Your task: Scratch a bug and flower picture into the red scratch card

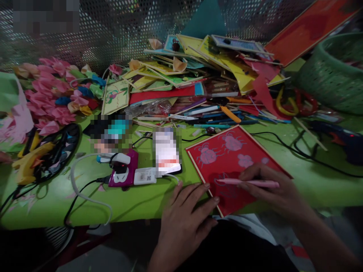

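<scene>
A red card (241, 151) edged with thin wooden sticks lies on the green table (136, 200) near its front edge, with pale pink crab-like figures drawn on it. My right hand (272, 189) is closed round a pink pen (249, 183) whose tip rests on the card's lower part. My left hand (184, 215) lies flat with fingers spread, its fingertips pressing the card's lower left corner.
A heap of framed paper cards (198, 64), pens and sticks fills the back. Pink paper flowers (53, 94) lie at left, a yellow glue gun (28, 162) beneath. A power strip (124, 172) and phone (167, 153) sit centre. A green basket (334, 71) and another glue gun (343, 138) stand right.
</scene>
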`<action>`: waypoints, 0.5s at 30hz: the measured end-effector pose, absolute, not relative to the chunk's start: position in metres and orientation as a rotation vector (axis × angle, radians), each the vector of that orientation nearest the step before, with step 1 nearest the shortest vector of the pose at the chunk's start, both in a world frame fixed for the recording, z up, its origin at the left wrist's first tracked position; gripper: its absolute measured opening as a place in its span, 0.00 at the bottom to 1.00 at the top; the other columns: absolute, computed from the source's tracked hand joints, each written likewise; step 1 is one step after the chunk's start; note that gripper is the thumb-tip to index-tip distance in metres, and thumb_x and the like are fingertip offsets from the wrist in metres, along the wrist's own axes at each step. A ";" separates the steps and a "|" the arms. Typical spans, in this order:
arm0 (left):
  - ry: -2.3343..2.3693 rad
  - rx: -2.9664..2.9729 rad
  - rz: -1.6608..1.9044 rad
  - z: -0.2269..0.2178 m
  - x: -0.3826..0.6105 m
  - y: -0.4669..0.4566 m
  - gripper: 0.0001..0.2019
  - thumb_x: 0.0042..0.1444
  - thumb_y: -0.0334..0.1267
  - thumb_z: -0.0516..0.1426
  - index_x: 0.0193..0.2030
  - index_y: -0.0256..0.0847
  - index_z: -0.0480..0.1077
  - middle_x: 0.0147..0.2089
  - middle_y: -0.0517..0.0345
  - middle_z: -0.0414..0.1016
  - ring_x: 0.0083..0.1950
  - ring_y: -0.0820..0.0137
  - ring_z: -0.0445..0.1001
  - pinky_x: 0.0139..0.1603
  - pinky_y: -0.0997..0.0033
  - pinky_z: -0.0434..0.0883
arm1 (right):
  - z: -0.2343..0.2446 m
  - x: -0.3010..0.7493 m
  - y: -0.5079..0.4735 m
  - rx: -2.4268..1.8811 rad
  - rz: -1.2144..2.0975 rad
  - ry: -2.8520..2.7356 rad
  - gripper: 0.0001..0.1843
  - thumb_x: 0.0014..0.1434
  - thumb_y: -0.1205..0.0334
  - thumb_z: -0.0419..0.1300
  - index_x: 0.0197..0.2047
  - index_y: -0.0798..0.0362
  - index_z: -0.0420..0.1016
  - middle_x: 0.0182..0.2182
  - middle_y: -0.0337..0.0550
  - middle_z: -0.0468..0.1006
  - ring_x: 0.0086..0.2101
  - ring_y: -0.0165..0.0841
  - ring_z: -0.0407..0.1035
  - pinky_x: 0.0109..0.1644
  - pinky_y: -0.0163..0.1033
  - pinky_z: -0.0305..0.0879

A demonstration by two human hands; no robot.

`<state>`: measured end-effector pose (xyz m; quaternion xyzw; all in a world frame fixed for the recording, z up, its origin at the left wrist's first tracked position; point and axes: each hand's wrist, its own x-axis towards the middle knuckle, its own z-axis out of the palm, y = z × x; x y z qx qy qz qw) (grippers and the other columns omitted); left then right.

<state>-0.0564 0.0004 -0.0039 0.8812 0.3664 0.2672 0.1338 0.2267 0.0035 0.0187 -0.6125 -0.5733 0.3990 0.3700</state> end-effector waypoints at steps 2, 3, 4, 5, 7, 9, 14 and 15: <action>1.064 2.560 0.773 -0.004 -0.057 0.000 0.19 0.68 0.47 0.62 0.64 0.57 0.73 0.71 0.66 0.72 0.70 0.67 0.70 0.80 0.58 0.51 | 0.017 0.229 0.004 -1.575 1.030 -1.494 0.17 0.61 0.43 0.70 0.33 0.48 0.80 0.28 0.43 0.81 0.27 0.35 0.73 0.29 0.38 0.69; 1.065 2.562 0.772 -0.004 -0.057 0.000 0.19 0.68 0.47 0.62 0.64 0.57 0.73 0.72 0.66 0.72 0.70 0.67 0.70 0.80 0.57 0.52 | 0.016 0.230 0.004 -1.575 1.026 -1.496 0.17 0.61 0.43 0.70 0.34 0.48 0.80 0.28 0.43 0.81 0.27 0.35 0.73 0.30 0.38 0.70; 1.067 2.564 0.770 -0.004 -0.057 0.001 0.19 0.68 0.47 0.62 0.64 0.57 0.74 0.72 0.67 0.72 0.70 0.67 0.70 0.79 0.57 0.52 | 0.016 0.230 0.004 -1.569 1.025 -1.501 0.17 0.61 0.43 0.70 0.34 0.48 0.81 0.28 0.42 0.82 0.28 0.36 0.74 0.30 0.38 0.70; 1.067 2.569 0.764 -0.004 -0.057 0.001 0.19 0.68 0.47 0.62 0.64 0.57 0.74 0.72 0.67 0.72 0.70 0.67 0.70 0.79 0.57 0.52 | 0.015 0.230 0.005 -1.562 1.024 -1.506 0.16 0.61 0.44 0.70 0.34 0.48 0.81 0.28 0.42 0.82 0.27 0.36 0.74 0.30 0.38 0.70; 1.066 2.579 0.747 -0.003 -0.058 0.001 0.18 0.69 0.47 0.61 0.64 0.57 0.73 0.72 0.67 0.72 0.70 0.67 0.70 0.79 0.57 0.53 | 0.015 0.229 0.005 -1.555 1.022 -1.509 0.15 0.60 0.45 0.71 0.34 0.48 0.81 0.28 0.42 0.82 0.27 0.35 0.73 0.29 0.38 0.69; 1.068 2.585 0.727 -0.003 -0.058 0.000 0.18 0.69 0.47 0.61 0.65 0.58 0.73 0.72 0.68 0.71 0.70 0.67 0.70 0.80 0.57 0.52 | 0.016 0.227 0.005 -1.557 1.017 -1.488 0.14 0.60 0.46 0.71 0.35 0.47 0.81 0.28 0.42 0.81 0.27 0.36 0.73 0.29 0.38 0.68; 1.086 2.570 0.743 -0.003 -0.057 0.000 0.20 0.67 0.48 0.63 0.64 0.58 0.74 0.71 0.66 0.73 0.69 0.66 0.72 0.79 0.55 0.55 | 0.017 0.226 0.005 -1.570 1.018 -1.488 0.14 0.60 0.45 0.71 0.34 0.46 0.81 0.28 0.42 0.81 0.28 0.37 0.74 0.31 0.40 0.69; 1.086 2.570 0.744 -0.002 -0.056 0.001 0.20 0.67 0.48 0.63 0.64 0.58 0.74 0.70 0.65 0.74 0.69 0.66 0.72 0.79 0.56 0.55 | 0.017 0.226 0.005 -1.567 1.015 -1.499 0.14 0.60 0.45 0.71 0.34 0.46 0.81 0.27 0.41 0.81 0.27 0.37 0.74 0.30 0.40 0.69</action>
